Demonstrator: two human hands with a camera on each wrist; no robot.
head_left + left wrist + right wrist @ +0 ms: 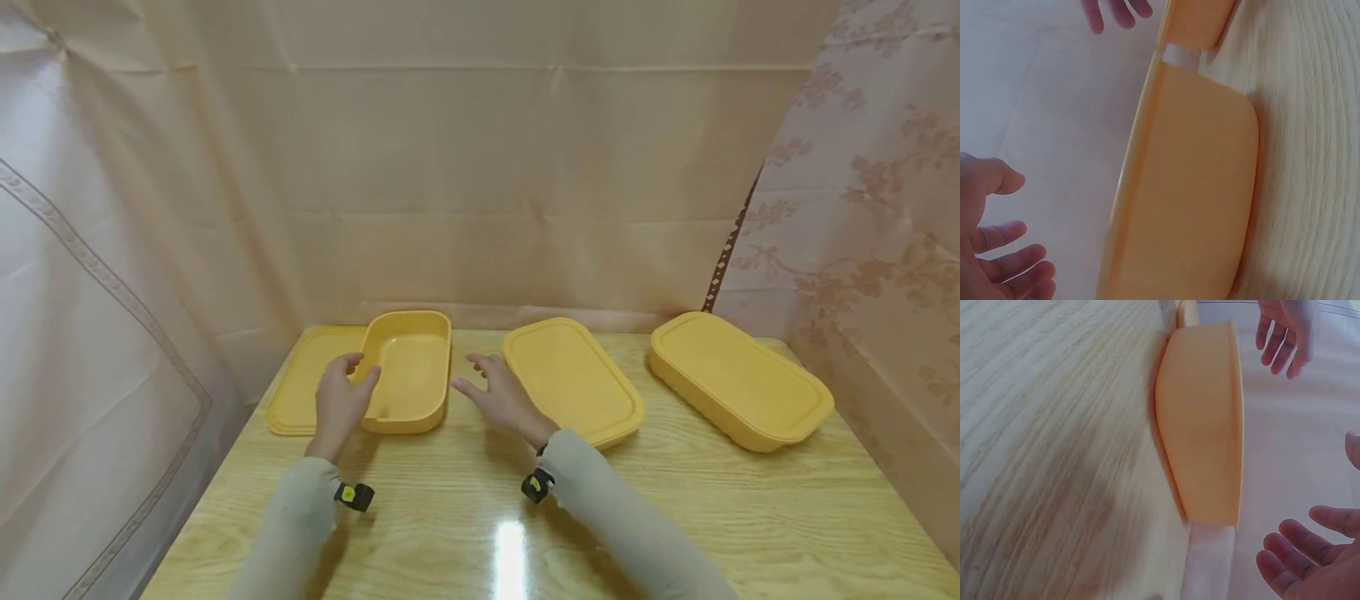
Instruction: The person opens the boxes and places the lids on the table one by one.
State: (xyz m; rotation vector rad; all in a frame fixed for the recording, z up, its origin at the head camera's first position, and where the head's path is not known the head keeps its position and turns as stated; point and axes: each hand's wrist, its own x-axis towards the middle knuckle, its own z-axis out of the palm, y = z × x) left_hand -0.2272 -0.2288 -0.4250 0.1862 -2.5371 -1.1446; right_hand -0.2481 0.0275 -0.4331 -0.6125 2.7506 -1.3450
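A yellow food container [408, 375] without its lid on stands on the table, its inside showing. My left hand [342, 398] hovers by its left wall, thumb and fingers spread and bent, overlapping the rim in the head view. To the right of the container is my right hand [501, 396], thumb apart from the fingers, holding nothing. A flat yellow lid [307, 387] lies left of the container, partly behind the left hand. Both wrist views show the container's outer wall [1185, 181] with the hands above rim height.
Right of the right hand lies a lidded yellow container [573, 379]. Another lidded yellow container [738, 379] stands farther right, turned at an angle. All rest on a wood-grain table [435, 533], with a cloth curtain [480, 167] behind it.
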